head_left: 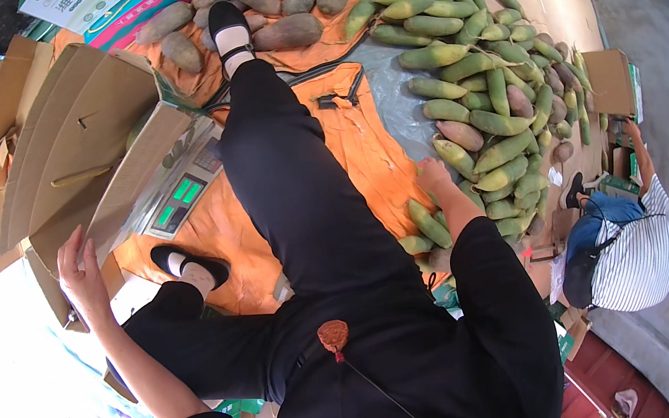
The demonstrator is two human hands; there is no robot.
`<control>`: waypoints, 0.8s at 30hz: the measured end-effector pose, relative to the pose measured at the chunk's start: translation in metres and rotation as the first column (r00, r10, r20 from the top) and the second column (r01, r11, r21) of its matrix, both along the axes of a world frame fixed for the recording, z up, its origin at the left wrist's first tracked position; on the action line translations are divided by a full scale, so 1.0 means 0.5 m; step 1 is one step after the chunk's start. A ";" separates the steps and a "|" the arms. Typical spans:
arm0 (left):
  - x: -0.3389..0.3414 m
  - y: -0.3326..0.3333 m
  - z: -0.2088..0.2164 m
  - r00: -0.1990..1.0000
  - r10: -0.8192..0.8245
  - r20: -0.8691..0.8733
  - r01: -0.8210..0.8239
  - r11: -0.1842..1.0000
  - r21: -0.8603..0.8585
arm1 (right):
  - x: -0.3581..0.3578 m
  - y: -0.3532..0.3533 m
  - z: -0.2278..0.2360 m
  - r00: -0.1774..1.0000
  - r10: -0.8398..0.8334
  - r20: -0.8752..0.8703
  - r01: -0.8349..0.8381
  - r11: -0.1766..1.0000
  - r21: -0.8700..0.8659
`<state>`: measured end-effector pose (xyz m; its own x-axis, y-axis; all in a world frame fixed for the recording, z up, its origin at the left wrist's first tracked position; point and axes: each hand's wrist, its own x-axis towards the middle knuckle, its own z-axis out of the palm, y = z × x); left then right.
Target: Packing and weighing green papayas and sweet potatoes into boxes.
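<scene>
My left hand is beside the lower edge of an open cardboard box, fingers stretched out and a little apart, holding nothing. The box stands on a digital scale with lit green displays. Inside the box a slim green piece shows, and most of the contents are hidden by the flaps. My right hand is at the left edge of a large pile of green radishes. Its fingers are curled in, and what they hold, if anything, I cannot make out.
Reddish-brown radishes lie at the far side around my outstretched foot. Orange cloth covers the floor under my legs. At the right a person in a striped top bends and reaches to a cardboard box.
</scene>
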<state>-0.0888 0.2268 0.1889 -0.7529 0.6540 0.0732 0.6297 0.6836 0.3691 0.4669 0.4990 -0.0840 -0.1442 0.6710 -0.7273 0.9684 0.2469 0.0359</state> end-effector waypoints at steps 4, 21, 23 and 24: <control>0.008 0.012 -0.001 0.999 0.041 0.011 -0.041 0.999 0.029 | 0.013 0.006 -0.092 0.991 0.135 -0.011 -0.135 0.990 -0.034; -0.021 -0.025 0.000 1.000 0.019 -0.001 -0.019 1.000 -0.006 | 0.084 0.018 -0.093 0.046 -0.736 -0.675 0.905 0.317 -0.284; -0.027 -0.033 0.000 0.996 -0.002 -0.094 -0.004 0.998 -0.059 | 0.074 0.048 -0.054 0.117 -0.700 -0.704 0.875 0.408 -0.260; -0.028 -0.030 -0.002 0.995 -0.002 -0.095 -0.002 0.999 -0.046 | 0.076 0.062 -0.037 0.186 -0.663 -0.726 0.848 0.481 -0.222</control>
<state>-0.1030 0.2116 0.1876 -0.7441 0.6582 0.1142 0.6602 0.6985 0.2760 0.5048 0.5300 -0.1024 0.1811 0.8358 -0.5183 0.4071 -0.5435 -0.7341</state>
